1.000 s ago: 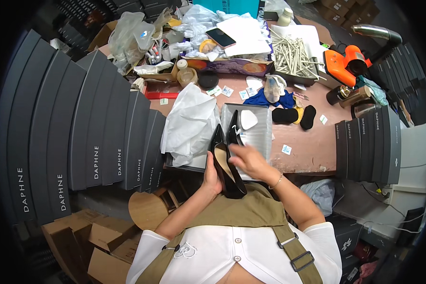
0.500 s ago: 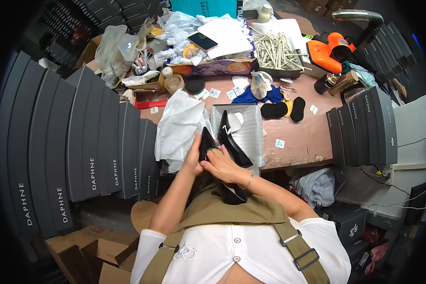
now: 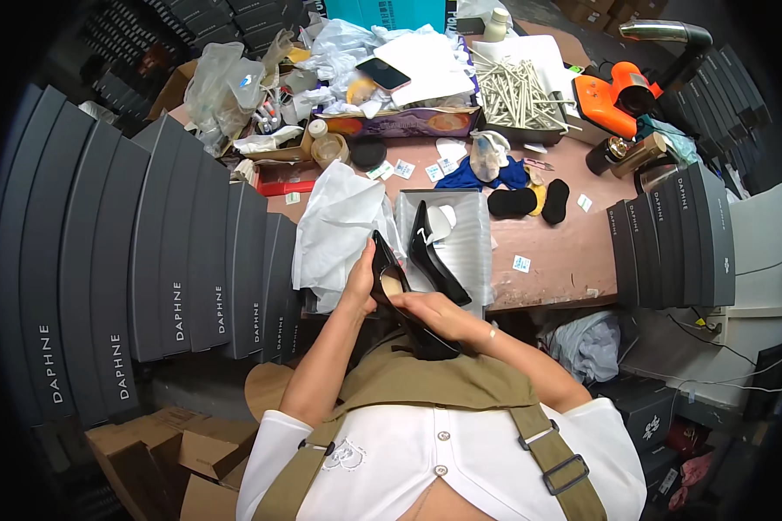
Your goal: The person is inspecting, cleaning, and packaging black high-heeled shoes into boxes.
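A glossy black pointed-toe pump (image 3: 427, 340) is held in front of my body, toe pointing away and heel end close to my apron. My left hand (image 3: 361, 282) is closed around its front part from the left. My right hand (image 3: 440, 316) grips its right side near the foot opening, with its fingertips partly hidden. Pale lining shows inside the opening. Just beyond, a second black pump (image 3: 436, 266) lies on its side in an open shoebox (image 3: 480, 243) with translucent white lining. A white wad sits by that pump. Crumpled white tissue paper (image 3: 334, 234) spreads left of the box.
Tall stacks of dark grey shoeboxes stand left (image 3: 161, 252) and right (image 3: 682, 234). Black pads (image 3: 513, 203), a blue cloth (image 3: 467, 176) and small labels lie behind the box. Farther back are a tray of pale sticks (image 3: 517, 91), a phone (image 3: 383, 75) and an orange tool (image 3: 604, 100).
My right hand has drawn back from over the held pump's front to its side, exposing the lining. My left hand still holds the front. The whole view has shifted slightly.
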The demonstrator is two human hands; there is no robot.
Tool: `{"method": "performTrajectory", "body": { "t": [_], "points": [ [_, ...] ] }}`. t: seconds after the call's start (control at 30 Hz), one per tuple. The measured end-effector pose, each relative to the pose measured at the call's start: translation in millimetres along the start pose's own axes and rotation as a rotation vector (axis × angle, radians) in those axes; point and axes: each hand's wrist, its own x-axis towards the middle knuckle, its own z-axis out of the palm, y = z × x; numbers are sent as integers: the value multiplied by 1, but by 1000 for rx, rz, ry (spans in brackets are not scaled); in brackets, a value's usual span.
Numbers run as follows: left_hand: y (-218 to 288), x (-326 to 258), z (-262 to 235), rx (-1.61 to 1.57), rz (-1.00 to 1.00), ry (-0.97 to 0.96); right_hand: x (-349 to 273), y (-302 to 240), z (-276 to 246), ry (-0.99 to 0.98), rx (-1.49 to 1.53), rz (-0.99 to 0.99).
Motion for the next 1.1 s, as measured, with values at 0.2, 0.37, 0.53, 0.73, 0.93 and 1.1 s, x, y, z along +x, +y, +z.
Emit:
{"method": "performTrajectory", "body": {
  "t": [0.2, 0.37, 0.53, 0.73, 0.93, 1.1],
  "points": [
    [-6, 20, 9, 32, -49, -88, 21, 19, -7, 189, -467, -30],
    [-12, 23, 14, 62, -143, -36, 50, 45, 13, 274, -754, 91],
    [-17, 19, 11, 74, -166, 55, 49, 40, 11, 373, -882, -3],
    [-23, 7, 24, 125, -105, -14, 20, 24, 15, 356, -857, 132],
    [-29, 9, 15, 74, -112, -53, 8, 16, 12, 284, -608, 183],
    [-10, 11, 27, 114, -76, -99, 23, 29, 9, 276, -587, 121]
  ]
}}
